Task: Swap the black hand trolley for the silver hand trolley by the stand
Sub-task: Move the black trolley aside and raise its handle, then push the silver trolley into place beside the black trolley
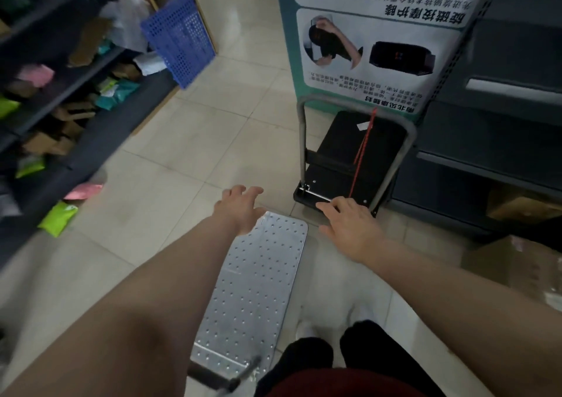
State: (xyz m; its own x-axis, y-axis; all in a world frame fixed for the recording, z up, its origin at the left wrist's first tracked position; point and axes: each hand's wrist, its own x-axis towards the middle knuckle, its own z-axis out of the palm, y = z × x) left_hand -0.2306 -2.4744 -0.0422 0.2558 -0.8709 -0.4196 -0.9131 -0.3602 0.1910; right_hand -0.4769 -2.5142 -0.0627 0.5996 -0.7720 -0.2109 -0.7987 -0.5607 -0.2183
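Fingers, left hand (240, 211): near silver trolley (258, 275) | right hand (349, 226): beside black trolley (349, 150)

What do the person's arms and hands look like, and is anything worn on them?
The left forearm and the right forearm are bare; no sleeve shows in the frame. The left hand and the right hand wear no gloves. I see no watch, bracelet or ring, though the picture is slightly blurred, so something small could be missed.

A blue basket (179, 39) tilts beside a dark shelf (60, 86) of packets, with a green packet (57, 217) down low and pale floor tiles (188, 141) all around.
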